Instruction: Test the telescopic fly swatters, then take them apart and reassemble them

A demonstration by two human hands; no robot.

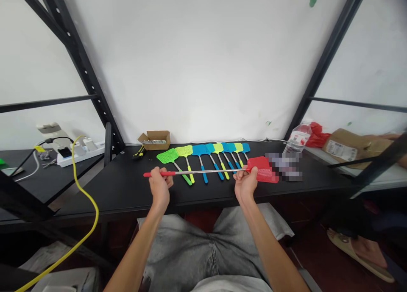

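Note:
A red fly swatter (263, 170) with a long metal rod is held level in front of me, above the black table (127, 192). My left hand (160, 185) is closed round its red handle. At the other end, my right hand (246, 182) pinches the rod where it meets the red mesh head. Behind the rod, several more fly swatters lie in a row, heads toward the wall: a green fly swatter (168, 156) at the left end, then yellow-green and blue ones, such as a blue fly swatter (200, 150), some heads overlapping.
At the back left are an open cardboard box (157, 140) and a yellow-black tool (139, 153). A plastic bottle (298, 138) stands at the right beside a blurred item. Along the left runs a yellow cable (92, 201); a power strip (83, 151) lies beyond it.

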